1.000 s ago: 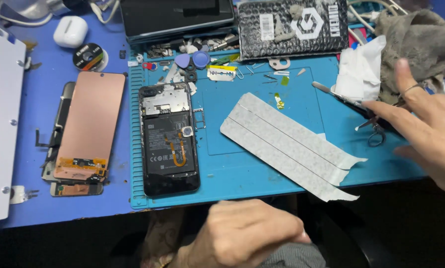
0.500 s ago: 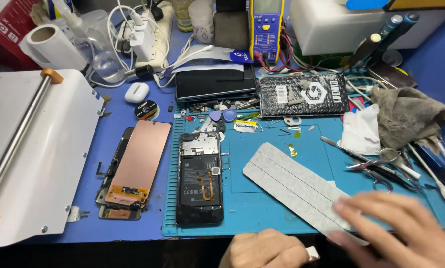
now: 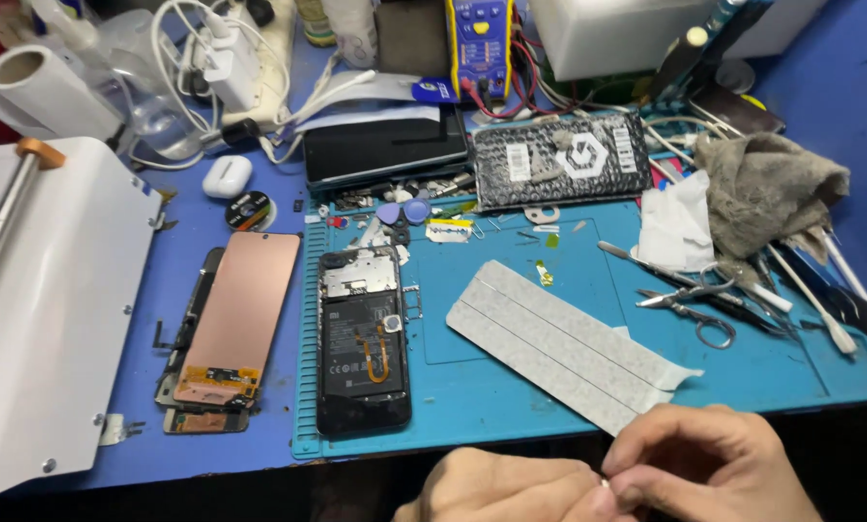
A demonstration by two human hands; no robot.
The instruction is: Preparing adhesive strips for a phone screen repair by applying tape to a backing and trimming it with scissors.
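Both hands meet at the bottom edge of the head view, just below the blue work mat. My left hand and my right hand pinch together on a tiny pale piece; what it is stays too small to tell. Just above them lies a grey adhesive strip sheet, angled across the mat. An opened black phone with its battery and orange flex showing rests on the mat's left side. A copper-backed screen panel lies left of the mat.
Scissors and tweezers, white tissue, a grey rag, a dark patterned pouch, a yellow multimeter, a white earbud case, and a white laminating machine at left.
The view tilted up and back over the bench. My right hand came from the right side down to the bottom edge and met my left hand, fingertips now pinched together.
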